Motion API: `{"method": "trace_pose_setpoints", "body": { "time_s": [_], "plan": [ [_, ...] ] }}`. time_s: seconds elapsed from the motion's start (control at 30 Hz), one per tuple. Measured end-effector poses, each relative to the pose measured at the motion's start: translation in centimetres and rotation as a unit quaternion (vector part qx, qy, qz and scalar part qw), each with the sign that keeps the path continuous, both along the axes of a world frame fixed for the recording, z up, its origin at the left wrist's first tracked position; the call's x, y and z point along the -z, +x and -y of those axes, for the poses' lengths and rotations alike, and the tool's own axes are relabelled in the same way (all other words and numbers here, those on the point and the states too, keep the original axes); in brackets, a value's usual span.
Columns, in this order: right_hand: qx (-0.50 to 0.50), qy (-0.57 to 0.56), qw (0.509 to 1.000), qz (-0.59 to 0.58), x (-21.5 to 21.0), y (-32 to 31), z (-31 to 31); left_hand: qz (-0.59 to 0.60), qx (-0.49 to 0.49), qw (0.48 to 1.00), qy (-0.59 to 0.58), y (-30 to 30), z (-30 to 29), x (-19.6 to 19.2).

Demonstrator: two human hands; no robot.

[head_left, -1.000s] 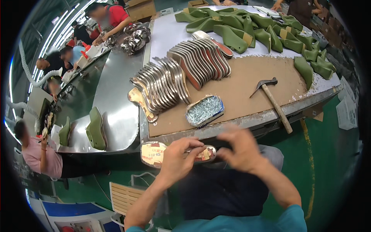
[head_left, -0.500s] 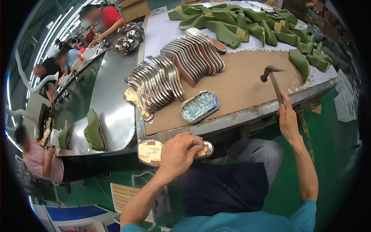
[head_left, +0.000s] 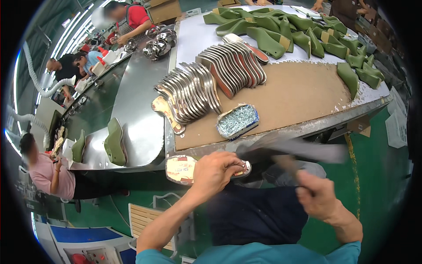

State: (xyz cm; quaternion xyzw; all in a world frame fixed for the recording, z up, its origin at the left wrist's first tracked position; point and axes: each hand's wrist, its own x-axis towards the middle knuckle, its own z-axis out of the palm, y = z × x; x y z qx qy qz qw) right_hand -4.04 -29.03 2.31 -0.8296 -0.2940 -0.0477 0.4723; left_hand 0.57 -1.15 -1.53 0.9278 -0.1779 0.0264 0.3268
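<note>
- A flat insole piece is pinned below the table edge by the left hand, fingers pressed together on it.
- A blurred hammer is clamped in the right hand.
- The holding fingers could be struck if the swing drifts left.

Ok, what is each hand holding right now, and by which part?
Left hand grips the insole-topped shoe last from above, near its heel end. Right hand holds the blurred hammer by its handle's lower end.
</note>
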Motion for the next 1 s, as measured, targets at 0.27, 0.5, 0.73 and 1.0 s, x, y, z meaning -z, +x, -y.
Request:
{"method": "trace_pose_setpoints", "body": {
  "time_s": [0.27, 0.5, 0.73, 1.0],
  "plan": [
    [0.06, 0.079, 0.993, -0.057, 1.8, -0.7, 0.6, 0.053, 0.043, 0.985, 0.161, -0.2, -1.3, -1.0],
    [0.089, 0.128, 0.984, -0.08, 3.4, -1.7, 1.3, -0.037, 0.093, 0.962, 0.252, -0.2, -1.5, -2.1],
    [0.052, 0.053, 0.997, -0.016, 2.0, -1.6, 1.3, -0.016, 0.101, 0.96, 0.262, -0.3, -1.5, -1.9],
    [0.06, -0.087, 0.982, -0.156, 2.9, -2.1, -0.8, 0.005, 0.111, 0.96, 0.258, -0.2, -1.8, -1.6]
  ]
}}
